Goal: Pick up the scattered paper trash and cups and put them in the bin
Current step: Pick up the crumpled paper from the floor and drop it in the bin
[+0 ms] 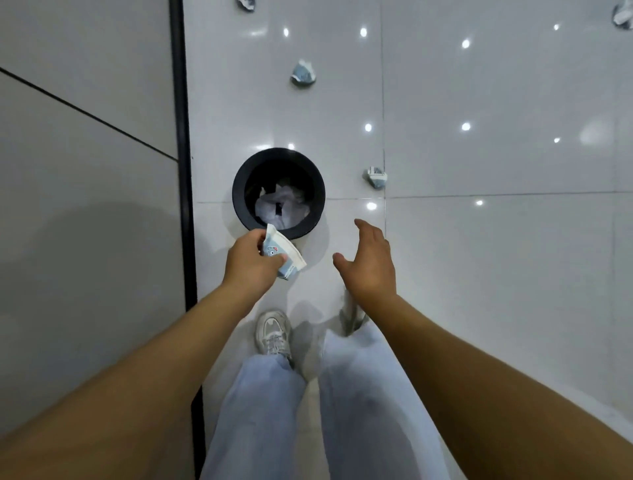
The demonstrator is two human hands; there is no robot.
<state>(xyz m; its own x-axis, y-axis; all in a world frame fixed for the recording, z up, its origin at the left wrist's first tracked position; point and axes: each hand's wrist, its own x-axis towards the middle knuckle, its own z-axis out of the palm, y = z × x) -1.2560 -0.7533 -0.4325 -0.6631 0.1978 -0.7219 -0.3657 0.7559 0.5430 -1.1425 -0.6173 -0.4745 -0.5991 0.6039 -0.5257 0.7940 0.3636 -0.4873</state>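
- The left hand (248, 262) grips a crushed pale-blue paper cup with a small cartoon print (282, 255), thumb over its front and fingers curled behind it.
- That cup is held in the air just short of the near rim of the round black bin (239, 202), its upper corner overlapping the rim from this view.
- The bin stands on the glossy white tiled floor (496, 257), near the dark vertical strip (181, 137) at the edge of the grey wall panel (85, 188); crumpled white paper (284, 205) lies inside it.
- The right hand (370, 263) is released, fingers spread and relaxed, holding nothing, to the right of the bin.
- Crumpled blue-and-white paper pieces lie on the floor: one just right of the bin (375, 177), one farther off beyond it (303, 72), and two at the top edge (246, 4) (622, 14).
- Below, light-blue trousers (260, 411) and a white sneaker (273, 334) show.
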